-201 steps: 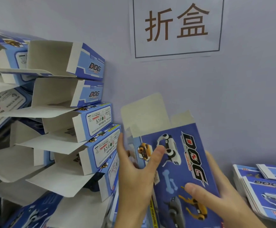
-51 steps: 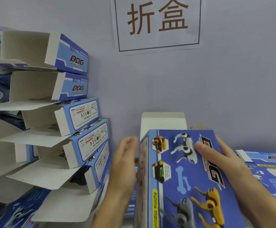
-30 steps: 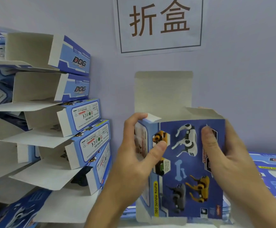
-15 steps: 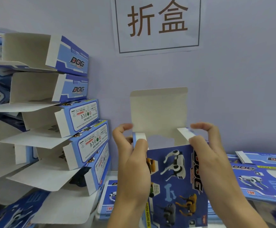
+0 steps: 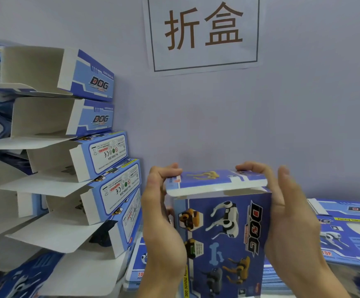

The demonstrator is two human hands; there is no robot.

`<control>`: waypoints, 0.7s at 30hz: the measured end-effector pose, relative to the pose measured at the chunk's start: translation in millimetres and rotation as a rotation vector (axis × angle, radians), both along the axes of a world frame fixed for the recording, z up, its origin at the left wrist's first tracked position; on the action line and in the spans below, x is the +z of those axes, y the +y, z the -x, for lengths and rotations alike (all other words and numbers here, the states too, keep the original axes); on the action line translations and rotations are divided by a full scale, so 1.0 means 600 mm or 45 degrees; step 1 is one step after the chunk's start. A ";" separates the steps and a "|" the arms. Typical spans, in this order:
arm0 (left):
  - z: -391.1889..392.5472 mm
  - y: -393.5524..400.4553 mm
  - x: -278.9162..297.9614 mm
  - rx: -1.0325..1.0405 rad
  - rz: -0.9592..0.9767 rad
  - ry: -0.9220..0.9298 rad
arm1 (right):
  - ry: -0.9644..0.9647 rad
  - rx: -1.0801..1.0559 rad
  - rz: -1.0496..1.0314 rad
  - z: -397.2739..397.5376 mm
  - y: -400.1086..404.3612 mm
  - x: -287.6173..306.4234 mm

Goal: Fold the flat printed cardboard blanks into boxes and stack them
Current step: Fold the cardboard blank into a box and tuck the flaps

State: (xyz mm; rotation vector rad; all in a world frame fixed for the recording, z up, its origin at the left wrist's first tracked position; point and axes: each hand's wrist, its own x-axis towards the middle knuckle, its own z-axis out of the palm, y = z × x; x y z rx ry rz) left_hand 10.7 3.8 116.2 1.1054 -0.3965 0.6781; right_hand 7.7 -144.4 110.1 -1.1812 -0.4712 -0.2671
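Note:
A blue box [image 5: 224,237] printed with robot dogs and the word DOG stands upright in front of me. Its top lid flap [image 5: 215,182] is bent down over the opening, a narrow gap still showing under it. My left hand [image 5: 163,224] grips the box's left side, fingers curled over the lid's left end. My right hand [image 5: 290,222] grips the right side, fingers hooked over the lid's right end. The box's bottom is out of view.
A leaning stack of folded boxes [image 5: 84,168] with open white flaps fills the left. Flat blanks lie in piles at the right [image 5: 346,231] and behind the held box [image 5: 135,267]. A paper sign [image 5: 203,33] hangs on the grey wall.
The tall lid flap that stood upright half a second ago has been folded forward and down over the box's top. Both hands have moved from the small side flaps onto the lid's ends.

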 end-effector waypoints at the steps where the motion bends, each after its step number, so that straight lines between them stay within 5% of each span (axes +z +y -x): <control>1: 0.003 -0.001 0.000 -0.068 0.048 0.011 | -0.004 -0.009 -0.012 -0.008 0.000 0.007; 13: 0.001 -0.009 -0.002 0.075 -0.222 -0.072 | -0.233 -0.358 0.179 -0.003 0.007 0.006; 21: -0.003 0.006 -0.007 0.004 -0.258 -0.058 | -0.195 -0.197 0.085 -0.011 -0.005 -0.002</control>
